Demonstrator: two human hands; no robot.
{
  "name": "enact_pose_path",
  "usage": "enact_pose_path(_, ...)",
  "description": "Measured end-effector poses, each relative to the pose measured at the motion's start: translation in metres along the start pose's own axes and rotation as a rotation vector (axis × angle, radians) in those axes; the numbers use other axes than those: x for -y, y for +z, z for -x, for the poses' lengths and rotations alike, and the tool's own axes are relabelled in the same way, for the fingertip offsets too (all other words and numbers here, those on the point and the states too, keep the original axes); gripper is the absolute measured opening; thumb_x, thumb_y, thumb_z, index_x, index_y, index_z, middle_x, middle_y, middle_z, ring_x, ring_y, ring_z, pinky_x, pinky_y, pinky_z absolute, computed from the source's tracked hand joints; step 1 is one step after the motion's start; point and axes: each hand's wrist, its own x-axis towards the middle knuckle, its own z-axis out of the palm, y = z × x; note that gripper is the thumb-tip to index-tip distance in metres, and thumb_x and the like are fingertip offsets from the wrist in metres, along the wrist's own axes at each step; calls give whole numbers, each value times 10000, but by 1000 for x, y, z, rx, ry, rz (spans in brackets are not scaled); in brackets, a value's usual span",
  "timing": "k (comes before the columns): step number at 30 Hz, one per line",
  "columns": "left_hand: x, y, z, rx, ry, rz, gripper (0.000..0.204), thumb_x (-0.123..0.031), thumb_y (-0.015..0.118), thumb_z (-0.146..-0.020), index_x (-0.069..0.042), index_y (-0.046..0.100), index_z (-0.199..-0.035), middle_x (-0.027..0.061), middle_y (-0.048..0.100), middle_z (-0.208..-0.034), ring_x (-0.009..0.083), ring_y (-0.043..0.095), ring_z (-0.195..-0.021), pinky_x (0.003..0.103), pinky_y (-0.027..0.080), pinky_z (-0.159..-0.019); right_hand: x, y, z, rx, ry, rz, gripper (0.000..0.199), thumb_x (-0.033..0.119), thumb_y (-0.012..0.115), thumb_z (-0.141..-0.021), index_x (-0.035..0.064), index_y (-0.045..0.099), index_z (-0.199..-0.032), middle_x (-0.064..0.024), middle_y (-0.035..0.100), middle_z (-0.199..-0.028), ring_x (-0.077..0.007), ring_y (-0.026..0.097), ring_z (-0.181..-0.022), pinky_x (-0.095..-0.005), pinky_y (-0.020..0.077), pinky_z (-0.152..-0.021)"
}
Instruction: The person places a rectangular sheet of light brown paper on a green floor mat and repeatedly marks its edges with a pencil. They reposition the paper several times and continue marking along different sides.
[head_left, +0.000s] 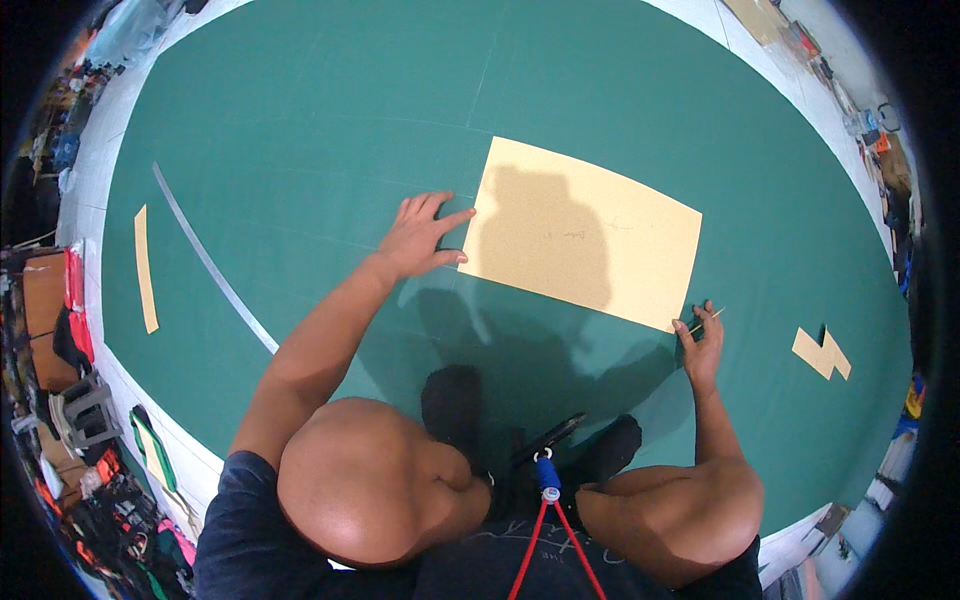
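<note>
A tan rectangular sheet [585, 230] lies flat on the green cutting mat [330, 110] in front of me. My left hand [420, 236] rests spread on the mat, its fingertips touching the sheet's left edge. My right hand [700, 345] sits at the sheet's lower right corner and grips a thin pencil [708, 319], whose tip points at that corner. My shadow falls across the left half of the sheet.
A long metal ruler [210, 265] lies curved-looking on the mat's left part, beside a narrow tan strip [146, 268]. A small tan offcut [822, 353] lies at the right. Clutter of boxes and tools lines the floor around the mat.
</note>
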Motion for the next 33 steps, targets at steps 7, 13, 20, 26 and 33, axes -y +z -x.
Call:
enact_pose_path(7, 8, -1, 1, -3, 19, -9, 802, -516, 816, -788, -281, 540, -1504, 182, 424, -1554, 414, 384, -1422, 539, 307, -1181, 8, 2, 3, 9, 21, 37, 525, 313, 859, -834, 37, 681, -1243, -236, 554, -1488, -416, 476, -1401, -503, 382, -1158)
enact_pose_path(13, -4, 16, -19, 24, 12, 52, 812, -478, 878, -716, -240, 595, -1440, 183, 468, -1511, 400, 433, -1388, 546, 343, -1147, -13, -9, 8, -46, 2, 46, 518, 325, 871, -795, 45, 709, -1199, -206, 611, -1425, -401, 552, -1322, -497, 423, -1119)
enact_pose_path(20, -19, -20, -20, 175, -101, -113, 904, -428, 907, -693, -243, 530, -1493, 171, 415, -1558, 399, 392, -1427, 543, 322, -1181, 0, 0, -2, -45, 5, 72, 550, 393, 884, -765, 74, 708, -1178, -197, 619, -1411, -398, 579, -1282, -507, 448, -1083)
enact_pose_path(26, -50, -33, -38, 283, 63, -272, 933, -265, 917, -693, -221, 489, -1521, 157, 317, -1643, 379, 270, -1535, 535, 243, -1258, 3, -3, -3, -44, 10, 74, 545, 347, 906, -732, 63, 696, -1147, -187, 634, -1381, -392, 599, -1245, -491, 474, -1047)
enact_pose_path(33, -45, -8, -61, 417, 148, -168, 803, -251, 830, -786, 30, 479, -1451, 267, 300, -1638, 403, 330, -1512, 469, 328, -1236, -2, 2, -14, -40, -76, 61, 527, 301, 928, -697, 41, 689, -1087, -196, 674, -1241, -405, 655, -1095, -477, 545, -911)
